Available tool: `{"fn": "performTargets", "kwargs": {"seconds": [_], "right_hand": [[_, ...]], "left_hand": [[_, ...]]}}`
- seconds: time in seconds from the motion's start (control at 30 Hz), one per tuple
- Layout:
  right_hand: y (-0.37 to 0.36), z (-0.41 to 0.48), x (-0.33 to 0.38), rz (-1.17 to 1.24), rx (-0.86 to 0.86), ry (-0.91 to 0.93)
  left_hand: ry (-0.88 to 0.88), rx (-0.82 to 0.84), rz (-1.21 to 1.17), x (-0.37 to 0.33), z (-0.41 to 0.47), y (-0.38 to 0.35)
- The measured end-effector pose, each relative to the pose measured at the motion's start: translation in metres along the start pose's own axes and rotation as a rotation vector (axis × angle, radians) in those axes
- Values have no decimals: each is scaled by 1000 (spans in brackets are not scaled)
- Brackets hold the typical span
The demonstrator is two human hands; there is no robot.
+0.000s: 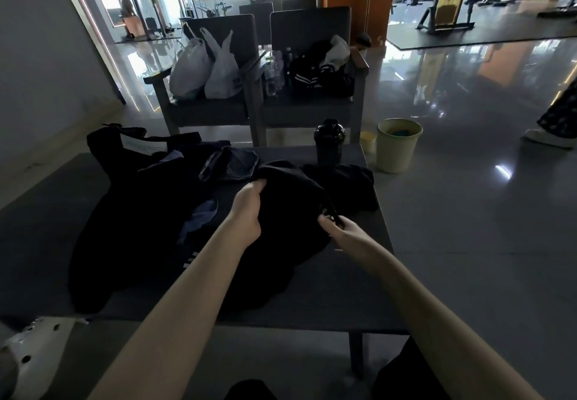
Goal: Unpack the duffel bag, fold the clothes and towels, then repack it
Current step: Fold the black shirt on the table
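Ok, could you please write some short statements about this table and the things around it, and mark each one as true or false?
1. The left hand and the right hand both grip the black cloth garment. True.
2. The black plastic shaker bottle lies on its side. False: it stands upright at the far edge of the dark grey table.
3. Two white plastic bags sit on a grey chair. True.
4. The pale round bucket stands on the table. False: it stands on the floor, to the right of the table.
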State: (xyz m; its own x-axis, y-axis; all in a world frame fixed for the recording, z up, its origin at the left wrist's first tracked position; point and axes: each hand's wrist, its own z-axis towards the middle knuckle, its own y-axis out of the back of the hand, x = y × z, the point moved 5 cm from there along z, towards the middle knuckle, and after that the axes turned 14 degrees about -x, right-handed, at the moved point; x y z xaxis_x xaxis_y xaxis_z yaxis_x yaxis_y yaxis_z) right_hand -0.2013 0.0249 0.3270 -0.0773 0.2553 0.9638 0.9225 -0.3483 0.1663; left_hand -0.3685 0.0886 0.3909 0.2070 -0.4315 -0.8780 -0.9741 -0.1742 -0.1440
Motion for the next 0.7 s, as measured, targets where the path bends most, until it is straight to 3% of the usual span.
{"fn": "performTargets", "kwargs": {"seconds": [0.13,0.23,0.37,0.43,0.5,0.57,0.63,0.7], "right_hand": [[-25,-13,10,351,135,-22],[-22,-9,24,437,33,68],[-2,5,45,249,-129,252],[2,7,55,127,-112,347],[1,8,64,36,-56,437],[-1,8,70,-51,-8,488],[-1,8,75,-144,5,514],[1,7,74,-189,47,487]], "left_hand": [[38,-71,-101,0,4,7],[34,-124,-175,-5,14,21],[-229,-298,198,-14,30,42],[-502,-155,442,-19,25,33],[-745,129,642,-18,10,8],[-848,385,802,-8,-4,-17],[-849,469,894,0,-7,-32],[-901,415,911,2,-3,-39]]}}
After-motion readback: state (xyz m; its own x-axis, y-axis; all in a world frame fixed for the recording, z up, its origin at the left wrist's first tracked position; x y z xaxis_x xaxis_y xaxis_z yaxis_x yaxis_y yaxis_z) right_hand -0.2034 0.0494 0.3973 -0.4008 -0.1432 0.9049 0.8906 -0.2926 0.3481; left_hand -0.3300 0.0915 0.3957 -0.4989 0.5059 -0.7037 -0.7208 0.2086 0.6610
